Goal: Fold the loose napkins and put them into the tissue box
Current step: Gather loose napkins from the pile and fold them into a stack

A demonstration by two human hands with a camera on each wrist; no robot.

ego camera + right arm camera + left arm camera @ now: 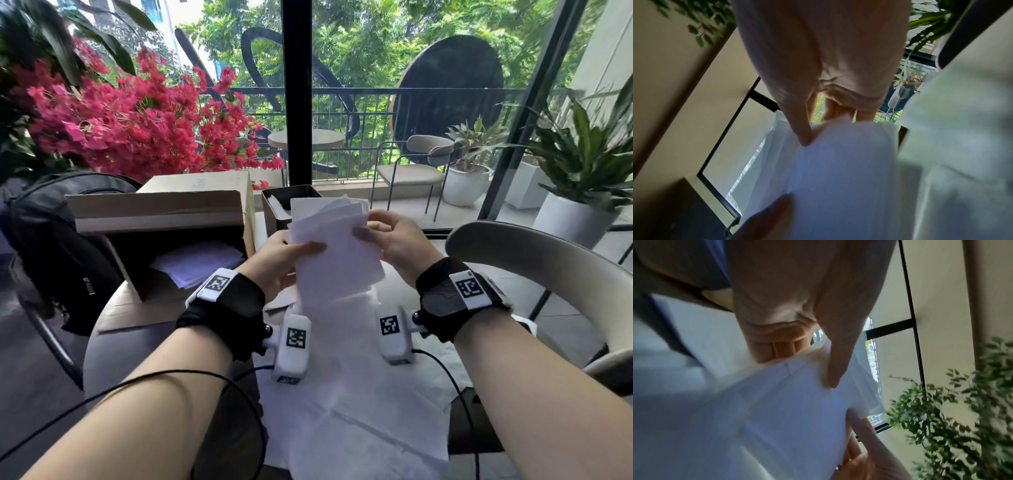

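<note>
A stack of white folded napkins (pixel 337 246) is held upright above the table between both hands. My left hand (pixel 284 251) pinches its left edge, thumb on the near face. My right hand (pixel 383 236) pinches the right edge, thumb in front. The left wrist view shows my thumb (pixel 835 363) pressing the white napkins (pixel 789 410); the right wrist view shows my right thumb (pixel 799 128) on the napkins (pixel 838 170). Behind the stack stands the dark tissue box (pixel 277 205), open-topped, with white paper inside. More loose white napkins (pixel 352 394) lie spread on the table below my wrists.
An open cardboard box (pixel 164 219) holding more white napkins (pixel 198 262) sits at the left on the round table (pixel 102 342). A black backpack (pixel 51 233) rests left of it. A curved chair back (pixel 534 253) stands at the right. Cables trail from both wrists.
</note>
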